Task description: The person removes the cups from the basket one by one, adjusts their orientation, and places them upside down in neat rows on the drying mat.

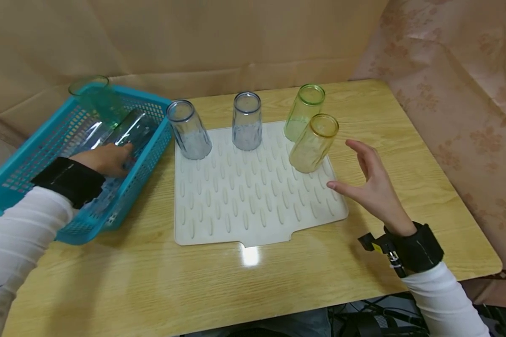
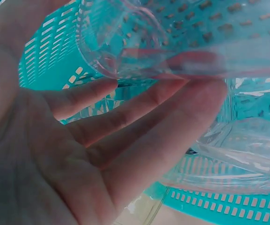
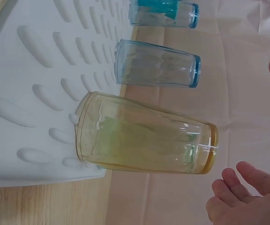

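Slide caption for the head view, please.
Left hand inside the blue basket, right hand open beside the yellow glass on the white mat.

Four glasses [image 1: 309,147] on one mat [image 1: 236,224], one basket [image 1: 145,164], one table [image 1: 152,285], two hands [image 1: 377,194]

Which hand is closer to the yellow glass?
The right. The right hand is just beside the yellow glass, not touching it. The left hand is farther off, across the white mat, inside the blue basket.
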A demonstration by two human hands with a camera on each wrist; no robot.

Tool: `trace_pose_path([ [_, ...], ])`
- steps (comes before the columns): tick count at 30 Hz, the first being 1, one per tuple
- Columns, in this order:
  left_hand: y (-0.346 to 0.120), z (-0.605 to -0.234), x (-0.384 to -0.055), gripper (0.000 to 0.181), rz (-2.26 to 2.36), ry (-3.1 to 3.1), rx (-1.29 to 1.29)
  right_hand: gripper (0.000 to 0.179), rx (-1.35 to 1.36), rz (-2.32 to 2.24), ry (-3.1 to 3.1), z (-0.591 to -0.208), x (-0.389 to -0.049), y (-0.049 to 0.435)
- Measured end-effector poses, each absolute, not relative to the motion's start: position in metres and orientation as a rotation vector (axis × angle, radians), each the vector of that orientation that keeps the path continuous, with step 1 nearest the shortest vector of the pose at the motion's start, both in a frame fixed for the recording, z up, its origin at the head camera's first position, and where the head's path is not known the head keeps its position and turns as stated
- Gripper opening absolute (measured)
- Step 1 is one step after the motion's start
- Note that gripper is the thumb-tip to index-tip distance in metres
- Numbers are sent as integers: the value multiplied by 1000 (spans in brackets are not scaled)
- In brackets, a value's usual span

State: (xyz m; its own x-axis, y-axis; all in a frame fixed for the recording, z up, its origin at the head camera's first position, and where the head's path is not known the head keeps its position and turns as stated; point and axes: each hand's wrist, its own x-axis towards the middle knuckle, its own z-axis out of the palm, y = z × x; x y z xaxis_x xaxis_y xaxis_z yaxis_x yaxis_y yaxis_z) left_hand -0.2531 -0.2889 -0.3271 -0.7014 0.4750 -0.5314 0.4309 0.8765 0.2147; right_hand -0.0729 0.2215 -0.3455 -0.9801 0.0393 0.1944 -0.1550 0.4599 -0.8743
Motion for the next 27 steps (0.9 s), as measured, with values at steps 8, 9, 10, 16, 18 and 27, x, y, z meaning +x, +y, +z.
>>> trace_pose_path([
  [8, -290, -325, -251, 38, 77, 2457, 648, 91, 77, 1562, -2523, -348, -69, 224],
  [9, -290, -325, -251, 39, 79, 2456, 647, 92, 76, 1567, -2519, -349, -69, 224],
  [10, -289, -325, -250, 39, 79, 2456, 648, 92, 74, 1572, -2517, -349, -69, 224],
  [16, -292, -328, -250, 39, 82, 2440, 623, 92, 75, 1580, -2513, -351, -67, 223],
  [18, -295, -330, -250, 41, 85, 2429, 614, 91, 66, 1579, -2520, -351, -66, 223],
  [27, -297, -334, -257, 45, 63, 2443, 691, 91, 71, 1562, -2520, -356, -63, 227],
])
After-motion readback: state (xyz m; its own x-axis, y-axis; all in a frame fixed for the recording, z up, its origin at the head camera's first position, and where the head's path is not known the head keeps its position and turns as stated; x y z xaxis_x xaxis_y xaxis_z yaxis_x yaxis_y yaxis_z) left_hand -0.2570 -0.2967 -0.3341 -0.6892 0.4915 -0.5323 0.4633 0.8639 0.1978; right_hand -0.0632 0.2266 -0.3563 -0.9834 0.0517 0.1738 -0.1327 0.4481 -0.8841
